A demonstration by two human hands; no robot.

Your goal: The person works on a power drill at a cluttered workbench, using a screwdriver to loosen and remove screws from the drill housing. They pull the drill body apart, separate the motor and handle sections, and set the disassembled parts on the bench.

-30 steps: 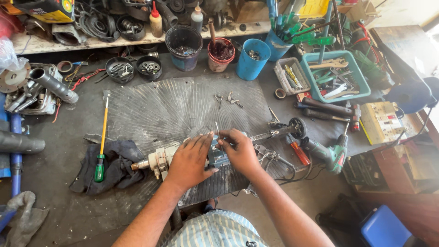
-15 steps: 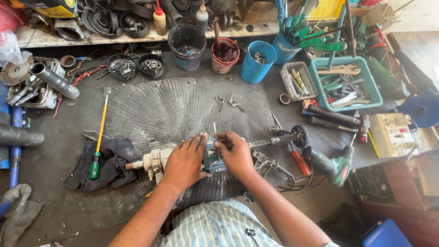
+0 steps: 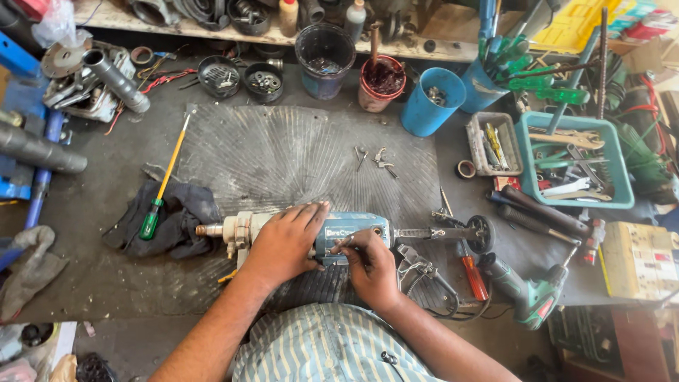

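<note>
A blue and silver power tool body [image 3: 361, 228] lies sideways on a ribbed grey mat [image 3: 283, 155] at the near edge of the workbench. My left hand [image 3: 286, 244] lies flat on its metal gear end and holds it down. My right hand [image 3: 368, 265] pinches a thin metal tool against the blue casing; the tip is hidden by my fingers. A shaft with a black wheel [image 3: 481, 233] sticks out of the tool to the right.
A green-handled screwdriver [image 3: 164, 184] rests on a dark rag [image 3: 166, 219] to the left. A red-handled screwdriver [image 3: 474, 276] and a green cordless drill [image 3: 527, 293] lie to the right. Blue cup [image 3: 431, 102], red pot [image 3: 380, 81], dark bucket [image 3: 325, 60] and teal tray [image 3: 573, 159] stand behind.
The view has drawn closer to the bench. My hands stay on the power tool, with the right fingers shifted slightly along the blue casing.
</note>
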